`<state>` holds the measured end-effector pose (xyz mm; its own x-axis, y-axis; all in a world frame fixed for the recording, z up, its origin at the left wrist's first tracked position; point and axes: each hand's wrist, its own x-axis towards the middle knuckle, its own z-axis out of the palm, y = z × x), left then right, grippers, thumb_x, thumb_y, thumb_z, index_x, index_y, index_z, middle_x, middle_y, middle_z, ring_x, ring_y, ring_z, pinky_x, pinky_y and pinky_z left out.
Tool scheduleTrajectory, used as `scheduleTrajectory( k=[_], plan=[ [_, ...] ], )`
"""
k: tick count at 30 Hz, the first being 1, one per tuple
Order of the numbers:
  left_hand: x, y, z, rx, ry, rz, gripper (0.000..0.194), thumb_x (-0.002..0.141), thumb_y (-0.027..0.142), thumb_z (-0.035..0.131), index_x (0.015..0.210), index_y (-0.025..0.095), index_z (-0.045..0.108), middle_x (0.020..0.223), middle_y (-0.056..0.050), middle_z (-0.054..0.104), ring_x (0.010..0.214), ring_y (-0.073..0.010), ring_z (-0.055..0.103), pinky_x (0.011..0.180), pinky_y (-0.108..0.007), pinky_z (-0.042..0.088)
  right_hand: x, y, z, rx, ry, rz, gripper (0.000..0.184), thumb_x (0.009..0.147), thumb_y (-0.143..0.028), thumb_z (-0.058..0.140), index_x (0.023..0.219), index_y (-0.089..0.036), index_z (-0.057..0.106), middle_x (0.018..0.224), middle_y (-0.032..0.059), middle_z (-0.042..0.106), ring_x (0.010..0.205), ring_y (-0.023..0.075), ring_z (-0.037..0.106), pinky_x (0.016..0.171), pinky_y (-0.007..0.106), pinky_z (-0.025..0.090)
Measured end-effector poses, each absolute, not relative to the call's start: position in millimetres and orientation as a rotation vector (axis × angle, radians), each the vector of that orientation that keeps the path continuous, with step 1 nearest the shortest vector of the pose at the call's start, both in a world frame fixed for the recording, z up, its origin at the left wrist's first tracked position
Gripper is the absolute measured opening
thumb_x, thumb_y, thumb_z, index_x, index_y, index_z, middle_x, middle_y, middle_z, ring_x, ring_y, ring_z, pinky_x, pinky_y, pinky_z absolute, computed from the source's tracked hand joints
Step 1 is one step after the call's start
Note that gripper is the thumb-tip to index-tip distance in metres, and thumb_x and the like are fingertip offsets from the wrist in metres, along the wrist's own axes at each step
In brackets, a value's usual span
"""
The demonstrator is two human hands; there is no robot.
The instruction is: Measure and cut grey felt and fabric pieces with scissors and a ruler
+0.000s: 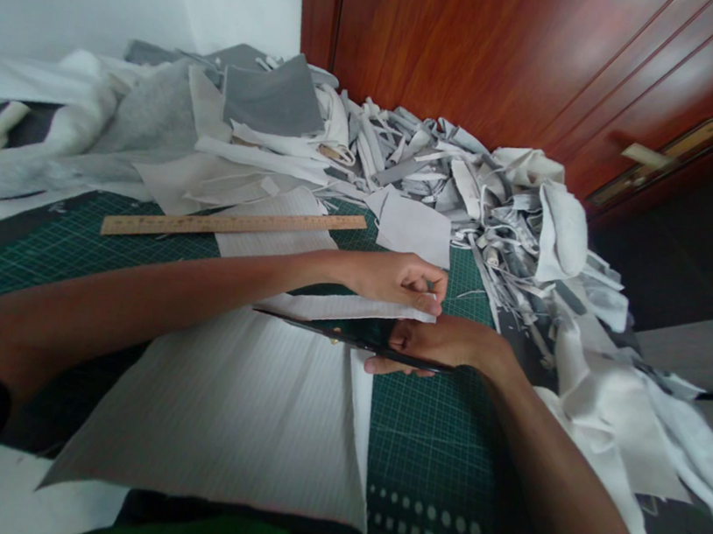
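Note:
My left hand (402,279) pinches the right end of a narrow white strip (351,306), lifting it off the sheet. Just below it, my right hand (442,341) is closed around the handles of dark scissors (337,333). Their blades point left, lying between the strip and a large ribbed whitish fabric sheet (256,416). The strip's left end passes behind my left forearm, so where it joins the sheet is hidden. The sheet spreads over the green cutting mat (433,428) and reaches its near edge.
A wooden ruler (236,225) lies beyond my left forearm, across another ribbed piece. Behind it are a white fabric piece (415,229), a heap of grey and white scraps (412,155) and folded grey cloth (274,96). A wooden door (493,48) stands behind; more white cloth (616,401) lies right.

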<state>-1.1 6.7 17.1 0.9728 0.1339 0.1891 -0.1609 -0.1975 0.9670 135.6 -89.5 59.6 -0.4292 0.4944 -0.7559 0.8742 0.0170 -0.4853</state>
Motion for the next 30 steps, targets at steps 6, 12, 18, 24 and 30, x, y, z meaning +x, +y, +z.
scheduleTrajectory(
  k=[6,12,18,24,30],
  plan=[
    [-1.4,1.4,23.1,1.736,-0.034,0.256,0.034,0.089,0.048,0.077,0.087,0.017,0.061,0.072,0.003,0.063,0.062,-0.0095,0.055,0.058,-0.022,0.04,133.9,-93.2,60.5,1.446,1.961,-1.243,0.06,0.088,-0.07,0.064,0.059,-0.02,0.049,0.05,-0.0055,0.045,0.05,0.0081,0.04,0.053,0.027,0.032],
    [-0.1,-2.9,26.0,1.708,-0.029,0.238,0.038,0.087,0.05,0.078,0.085,0.018,0.06,0.069,0.005,0.062,0.058,-0.0079,0.051,0.057,-0.021,0.039,136.0,-92.1,56.8,1.414,2.001,-1.204,0.06,0.087,-0.071,0.065,0.06,-0.02,0.049,0.051,-0.0055,0.044,0.049,0.008,0.038,0.052,0.028,0.032],
    [1.2,-2.2,22.3,1.691,-0.029,0.246,0.038,0.086,0.05,0.08,0.085,0.017,0.06,0.068,0.004,0.062,0.058,-0.0082,0.051,0.057,-0.021,0.039,136.8,-90.9,58.3,1.436,1.956,-1.298,0.06,0.085,-0.072,0.067,0.059,-0.02,0.051,0.049,-0.0045,0.045,0.05,0.009,0.041,0.051,0.028,0.032],
    [1.8,-1.8,21.6,1.668,0.006,0.23,0.042,0.083,0.054,0.082,0.083,0.018,0.061,0.067,0.003,0.064,0.058,-0.0093,0.054,0.057,-0.021,0.039,140.7,-88.3,51.2,1.377,1.988,-1.437,0.059,0.084,-0.073,0.066,0.06,-0.02,0.055,0.049,-0.0051,0.048,0.048,0.0089,0.043,0.052,0.027,0.036],
    [0.9,-3.4,23.4,1.678,0.012,0.224,0.039,0.085,0.05,0.081,0.082,0.018,0.059,0.066,0.004,0.063,0.059,-0.0088,0.053,0.059,-0.022,0.04,141.5,-87.3,50.2,1.316,2.008,-1.435,0.061,0.088,-0.074,0.062,0.061,-0.019,0.055,0.049,-0.0051,0.048,0.049,0.0084,0.043,0.055,0.028,0.037]
  ],
)
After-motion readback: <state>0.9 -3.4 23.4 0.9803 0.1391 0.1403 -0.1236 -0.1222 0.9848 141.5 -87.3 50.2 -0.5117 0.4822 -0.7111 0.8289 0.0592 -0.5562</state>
